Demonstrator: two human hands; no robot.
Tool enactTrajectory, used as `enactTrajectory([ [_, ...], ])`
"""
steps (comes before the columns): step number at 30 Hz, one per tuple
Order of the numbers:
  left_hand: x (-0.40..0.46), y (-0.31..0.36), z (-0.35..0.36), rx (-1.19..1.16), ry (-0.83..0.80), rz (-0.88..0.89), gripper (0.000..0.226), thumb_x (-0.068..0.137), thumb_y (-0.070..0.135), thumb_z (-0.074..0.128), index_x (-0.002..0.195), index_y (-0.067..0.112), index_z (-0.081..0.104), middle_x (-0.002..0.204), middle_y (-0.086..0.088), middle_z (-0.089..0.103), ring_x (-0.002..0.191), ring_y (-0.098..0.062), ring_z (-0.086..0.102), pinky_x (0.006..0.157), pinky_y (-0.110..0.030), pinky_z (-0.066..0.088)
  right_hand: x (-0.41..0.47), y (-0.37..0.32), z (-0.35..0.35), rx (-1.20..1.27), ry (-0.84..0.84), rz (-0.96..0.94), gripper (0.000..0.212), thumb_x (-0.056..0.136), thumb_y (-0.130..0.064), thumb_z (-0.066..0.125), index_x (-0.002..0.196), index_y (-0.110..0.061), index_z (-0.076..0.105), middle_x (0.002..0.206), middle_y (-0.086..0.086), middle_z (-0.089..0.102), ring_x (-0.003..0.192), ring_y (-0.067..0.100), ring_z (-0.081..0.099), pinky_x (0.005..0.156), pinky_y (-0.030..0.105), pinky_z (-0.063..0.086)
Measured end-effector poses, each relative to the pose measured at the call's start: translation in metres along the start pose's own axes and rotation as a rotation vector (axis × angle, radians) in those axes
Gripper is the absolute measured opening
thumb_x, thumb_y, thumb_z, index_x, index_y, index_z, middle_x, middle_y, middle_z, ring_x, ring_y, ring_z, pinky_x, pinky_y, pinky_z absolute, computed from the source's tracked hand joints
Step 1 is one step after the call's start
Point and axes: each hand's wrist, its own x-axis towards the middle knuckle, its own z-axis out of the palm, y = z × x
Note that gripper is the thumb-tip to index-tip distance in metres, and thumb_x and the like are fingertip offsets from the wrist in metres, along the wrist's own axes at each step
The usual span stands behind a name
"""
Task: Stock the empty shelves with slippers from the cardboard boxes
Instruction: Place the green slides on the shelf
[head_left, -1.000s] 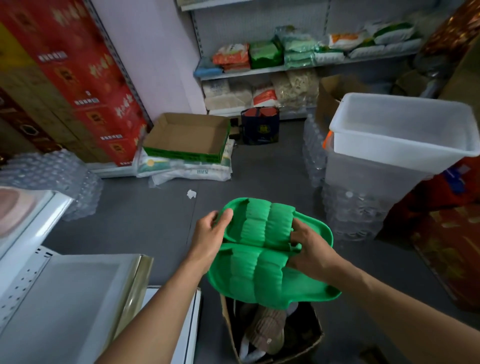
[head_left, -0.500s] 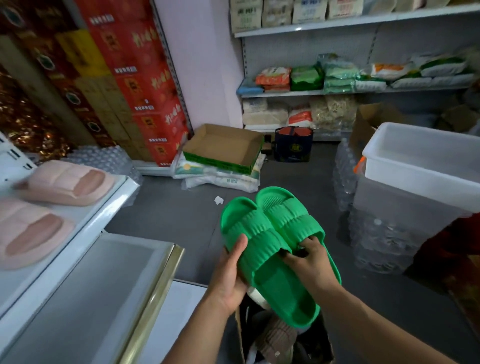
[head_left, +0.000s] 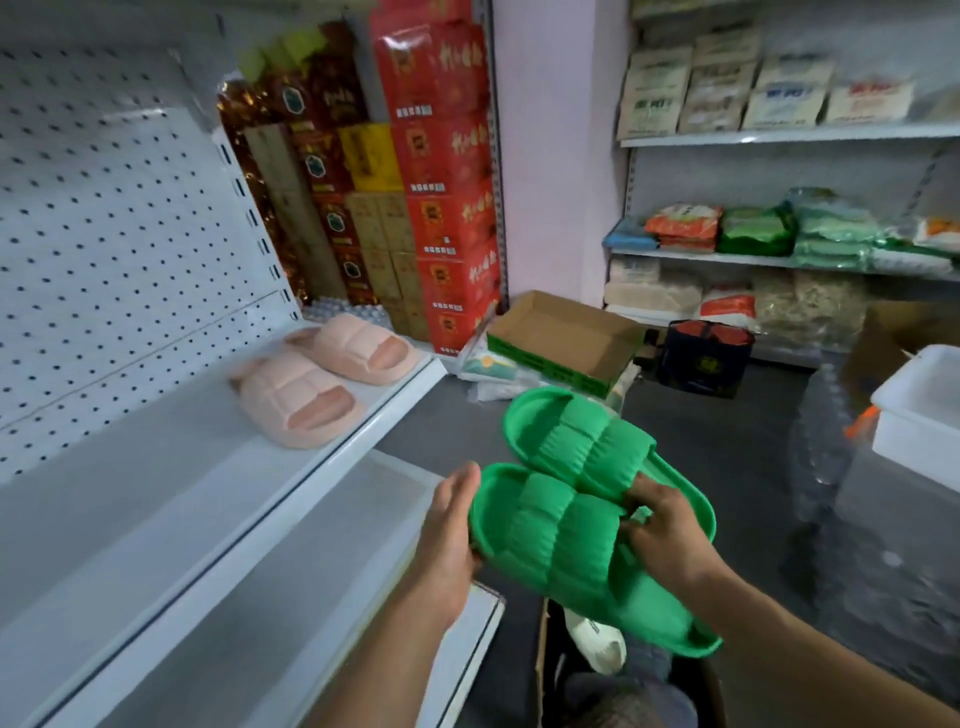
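Swung leftward since before, both hands' fingers grip the green slippers (head_left: 587, 514) beside the shelf (head_left: 156, 499) holding pink slippers (head_left: 322, 379).

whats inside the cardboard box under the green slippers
In the cardboard box a white slipper and some darker footwear show. The green slippers, held by the left hand and right hand, cover the rest.
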Motion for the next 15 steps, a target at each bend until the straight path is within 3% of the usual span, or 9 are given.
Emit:
enactTrajectory([
  [3, -0.014, 0.025, -0.031, 0.136, 0.026, 0.077, 0.03, 0.093, 0.051, 0.052, 0.114, 0.03, 0.058, 0.114, 0.0, 0.072, 0.102, -0.021, 0.07, 0.082, -0.041, 0.057, 0.006, -0.01, 0.014, -0.117, -0.109, -0.116, 0.02, 0.056, 0.007, 0.057, 0.069, -0.006, 0.062, 0.074, 0.001, 0.064, 0.073, 0.026, 0.06, 0.066, 0.048, 0.049],
  [6, -0.036, 0.04, -0.059, 0.224, -0.011, 0.06, 0.027, 0.098, 0.045, 0.049, 0.113, 0.026, 0.062, 0.101, 0.001, 0.075, 0.087, -0.015, 0.073, 0.064, -0.029, 0.054, 0.003, -0.033, 0.032, -0.157, -0.248, -0.209, 0.024, 0.061, 0.012, 0.062, 0.077, -0.005, 0.067, 0.081, 0.0, 0.068, 0.08, 0.024, 0.064, 0.07, 0.044, 0.051],
  [8, -0.053, 0.045, -0.079, 0.261, -0.035, 0.007, 0.028, 0.096, 0.042, 0.056, 0.116, 0.025, 0.064, 0.104, -0.001, 0.075, 0.086, -0.017, 0.074, 0.063, -0.029, 0.053, -0.005, -0.062, 0.04, -0.1, -0.328, -0.213, 0.036, 0.066, 0.017, 0.066, 0.079, -0.017, 0.071, 0.082, -0.01, 0.071, 0.08, 0.009, 0.066, 0.069, 0.03, 0.052],
  [11, -0.079, 0.05, -0.112, 0.272, -0.051, -0.091, 0.028, 0.093, 0.034, 0.063, 0.118, 0.022, 0.064, 0.107, -0.003, 0.075, 0.086, -0.023, 0.072, 0.067, -0.033, 0.057, -0.017, -0.111, 0.048, -0.006, -0.454, -0.223, 0.055, 0.07, 0.021, 0.061, 0.068, -0.034, 0.065, 0.071, -0.027, 0.066, 0.069, -0.012, 0.06, 0.06, 0.006, 0.041],
  [15, -0.117, 0.056, -0.151, 0.273, -0.094, -0.175, 0.031, 0.087, 0.025, 0.07, 0.116, 0.013, 0.065, 0.103, -0.011, 0.073, 0.082, -0.026, 0.07, 0.071, -0.038, 0.059, -0.019, -0.144, 0.066, -0.005, -0.547, -0.261, 0.063, 0.066, 0.025, 0.044, 0.056, -0.036, 0.049, 0.053, -0.024, 0.055, 0.051, -0.01, 0.051, 0.051, 0.004, 0.033],
])
